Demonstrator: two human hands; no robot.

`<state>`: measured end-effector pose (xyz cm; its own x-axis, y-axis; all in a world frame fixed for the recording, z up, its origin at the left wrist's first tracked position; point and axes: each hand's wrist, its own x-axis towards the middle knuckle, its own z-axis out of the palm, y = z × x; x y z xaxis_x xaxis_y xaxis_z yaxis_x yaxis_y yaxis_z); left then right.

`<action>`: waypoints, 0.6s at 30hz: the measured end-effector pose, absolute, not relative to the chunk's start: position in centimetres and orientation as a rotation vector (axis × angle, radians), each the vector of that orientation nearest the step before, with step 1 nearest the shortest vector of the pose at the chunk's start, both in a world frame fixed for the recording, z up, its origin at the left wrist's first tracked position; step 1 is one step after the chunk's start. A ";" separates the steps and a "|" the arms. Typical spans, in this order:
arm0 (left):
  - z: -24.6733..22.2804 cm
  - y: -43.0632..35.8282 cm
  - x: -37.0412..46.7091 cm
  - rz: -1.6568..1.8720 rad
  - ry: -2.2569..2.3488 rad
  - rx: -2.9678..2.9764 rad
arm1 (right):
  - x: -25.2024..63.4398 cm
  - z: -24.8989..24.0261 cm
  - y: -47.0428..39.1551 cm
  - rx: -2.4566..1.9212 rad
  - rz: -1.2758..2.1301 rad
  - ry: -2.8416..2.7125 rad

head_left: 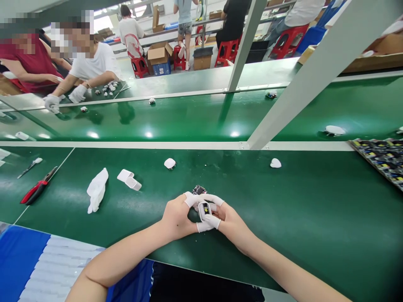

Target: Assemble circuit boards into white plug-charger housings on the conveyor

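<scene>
My left hand [179,214] and my right hand [231,220] meet at the middle of the green table, white finger cots on the fingertips. Between their closed fingers is a small white plastic housing [200,214], its open end facing me with a dark part and a yellow spot inside. A small circuit board [199,190] shows just beyond the left fingertips; whether it is attached to the housing I cannot tell. Further back lie a white rounded piece [170,163] with dark parts beneath and a white cap [275,163] on the right.
On the left are red-and-black pliers [38,187], tweezers [30,167], a crumpled white glove or cloth [97,191] and white plastic sleeves [129,179]. A tray of circuit boards [382,159] sits at right. Beyond the white rail [157,145], co-workers handle parts along a green belt [189,121].
</scene>
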<state>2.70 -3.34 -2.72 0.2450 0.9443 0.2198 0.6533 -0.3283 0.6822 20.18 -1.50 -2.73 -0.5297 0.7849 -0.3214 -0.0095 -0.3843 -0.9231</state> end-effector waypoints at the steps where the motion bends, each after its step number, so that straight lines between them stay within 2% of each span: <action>1: -2.8 -3.3 2.6 0.871 1.415 2.059 | 20.2 -2.9 -1.6 -1.103 1.934 -1.309; 6: -2.5 -2.8 2.1 0.933 1.301 1.824 | 20.5 -3.4 -1.6 -1.139 1.722 -1.464; 18: -2.9 -2.7 2.4 0.875 1.169 1.324 | 20.5 -2.6 -1.9 -1.112 1.667 -1.636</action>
